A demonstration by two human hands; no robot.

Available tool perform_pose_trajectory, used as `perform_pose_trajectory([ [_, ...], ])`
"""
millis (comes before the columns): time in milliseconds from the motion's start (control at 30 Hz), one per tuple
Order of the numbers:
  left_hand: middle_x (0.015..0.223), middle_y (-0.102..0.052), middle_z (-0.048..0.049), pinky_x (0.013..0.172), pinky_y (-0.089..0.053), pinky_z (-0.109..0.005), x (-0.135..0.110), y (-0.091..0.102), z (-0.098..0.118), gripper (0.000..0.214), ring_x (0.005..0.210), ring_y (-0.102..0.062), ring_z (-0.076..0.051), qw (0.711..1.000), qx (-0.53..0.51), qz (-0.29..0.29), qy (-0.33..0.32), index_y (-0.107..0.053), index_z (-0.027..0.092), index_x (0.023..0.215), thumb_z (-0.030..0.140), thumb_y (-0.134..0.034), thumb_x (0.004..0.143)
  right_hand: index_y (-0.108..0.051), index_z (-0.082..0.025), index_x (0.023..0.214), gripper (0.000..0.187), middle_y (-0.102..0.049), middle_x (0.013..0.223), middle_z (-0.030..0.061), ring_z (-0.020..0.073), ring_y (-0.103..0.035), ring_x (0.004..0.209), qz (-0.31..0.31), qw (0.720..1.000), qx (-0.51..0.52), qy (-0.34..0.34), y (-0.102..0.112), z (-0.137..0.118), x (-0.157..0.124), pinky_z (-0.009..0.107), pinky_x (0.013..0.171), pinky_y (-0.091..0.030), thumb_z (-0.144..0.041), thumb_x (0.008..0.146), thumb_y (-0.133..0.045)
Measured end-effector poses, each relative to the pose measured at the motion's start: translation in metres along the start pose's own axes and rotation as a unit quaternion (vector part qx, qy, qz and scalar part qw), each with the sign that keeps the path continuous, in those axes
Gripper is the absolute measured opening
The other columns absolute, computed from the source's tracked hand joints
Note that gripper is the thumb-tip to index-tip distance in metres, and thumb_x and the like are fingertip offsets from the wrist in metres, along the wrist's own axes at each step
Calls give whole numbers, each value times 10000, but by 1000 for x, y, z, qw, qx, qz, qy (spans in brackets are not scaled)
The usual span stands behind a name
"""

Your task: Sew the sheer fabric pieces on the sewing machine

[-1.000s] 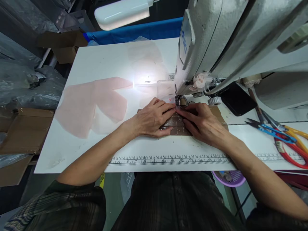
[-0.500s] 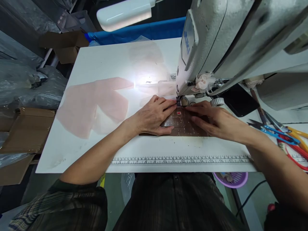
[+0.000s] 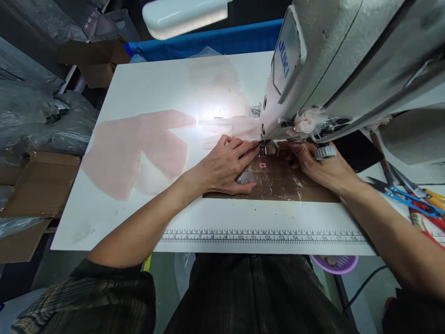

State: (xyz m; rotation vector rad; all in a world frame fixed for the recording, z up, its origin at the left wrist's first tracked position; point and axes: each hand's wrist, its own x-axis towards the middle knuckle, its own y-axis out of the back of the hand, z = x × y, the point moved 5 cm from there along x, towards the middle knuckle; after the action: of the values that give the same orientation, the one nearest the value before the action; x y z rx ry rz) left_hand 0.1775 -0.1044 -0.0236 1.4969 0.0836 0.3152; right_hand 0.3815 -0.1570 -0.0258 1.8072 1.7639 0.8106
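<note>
My left hand (image 3: 229, 166) lies flat on a brown tape-covered sheet (image 3: 278, 183), fingers spread and fingertips beside the presser foot (image 3: 263, 148) of a sewing machine (image 3: 295, 55). Right of the foot, my right hand (image 3: 313, 162) has its thumb and fingers pinched together, knuckles bent; what they hold is hidden. Behind my left fingertips, a strip of sheer pale pink fabric (image 3: 239, 125) reaches to the machine. Another sheer pink cut piece (image 3: 139, 144) is spread on the white table at left.
A lit white lamp (image 3: 184, 18) hangs over the back. Blue-handled snips (image 3: 413, 200) and other scissors lie at far right near a black flat object (image 3: 359, 150). A printed ruler (image 3: 264, 236) runs along the front edge. Open cardboard boxes (image 3: 41, 185) stand at left.
My right hand has drawn its fingers in from lying extended on the brown sheet to a pinch right of the foot. My left hand stays flat. The view has shifted slightly.
</note>
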Motion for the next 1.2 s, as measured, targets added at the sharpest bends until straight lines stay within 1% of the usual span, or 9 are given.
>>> perform_pose_trajectory([
  [267,1479,-489,-253,1001,-393,-523,-2,-7,-2,719,1248,-502,-367,1000,0,28,12,-465,62,1430,588,-497,940,-697,-197,1081,434,-705,1017,108,264,-669,900,18,1000,-10,-21,-9,4,-13,373,741,-544,-578,929,-556],
  [400,1465,-491,-265,1060,-393,-519,-4,-10,-9,714,1319,-482,-357,996,-22,78,47,-420,42,1450,565,-482,968,-700,-218,1040,275,-711,928,62,230,-660,826,55,998,-1,-41,-7,15,-13,360,724,-533,-435,947,-558],
  [533,1470,-505,-233,1093,-384,-534,-5,-12,-10,615,1411,-426,-348,993,-49,88,58,-444,110,1441,520,-492,984,-691,-229,984,207,-679,822,31,202,-617,720,59,997,-10,-53,-6,18,-12,333,641,-498,-382,936,-561],
  [700,1443,-535,-218,1038,-403,-519,-2,-1,-14,505,1302,-521,-331,988,-22,129,79,-507,132,1385,436,-515,981,-676,-240,945,200,-634,769,24,187,-555,664,59,997,-37,-34,-6,12,-13,322,613,-469,-382,939,-535],
  [800,1362,-595,-184,1024,-403,-497,13,9,-44,460,1196,-572,-318,984,20,119,131,-579,149,1309,463,-482,986,-682,-216,934,224,-603,732,20,179,-555,664,63,996,-45,-34,-6,11,-12,305,620,-462,-378,930,-527],
  [933,1026,-677,-146,865,-483,-381,41,15,-114,506,931,-652,-256,972,-49,48,224,-700,139,968,475,-327,1029,-693,-190,946,249,-596,731,18,161,-536,644,59,996,-49,-43,-8,14,-11,292,616,-445,-366,916,-520],
  [1000,965,-670,-149,883,-485,-387,50,18,-147,555,943,-652,-265,964,-62,48,255,-681,145,846,468,-271,1037,-689,-193,963,252,-621,772,29,166,-547,672,52,997,-42,-36,-9,16,-11,294,625,-446,-366,920,-511],
  [1100,1130,-662,-164,1025,-435,-479,54,20,-178,508,1143,-611,-322,949,-70,59,301,-681,167,953,459,-273,1032,-682,-201,955,264,-645,817,42,174,-558,704,38,998,-34,-26,-11,17,-12,300,638,-448,-380,934,-489],
  [1200,1407,-559,-165,1139,-311,-587,51,23,-184,487,1371,-463,-387,939,-79,63,329,-617,201,1253,489,-300,1021,-692,-197,972,310,-614,768,26,166,-538,665,34,998,-40,-30,-12,16,-12,296,625,-442,-412,941,-471],
])
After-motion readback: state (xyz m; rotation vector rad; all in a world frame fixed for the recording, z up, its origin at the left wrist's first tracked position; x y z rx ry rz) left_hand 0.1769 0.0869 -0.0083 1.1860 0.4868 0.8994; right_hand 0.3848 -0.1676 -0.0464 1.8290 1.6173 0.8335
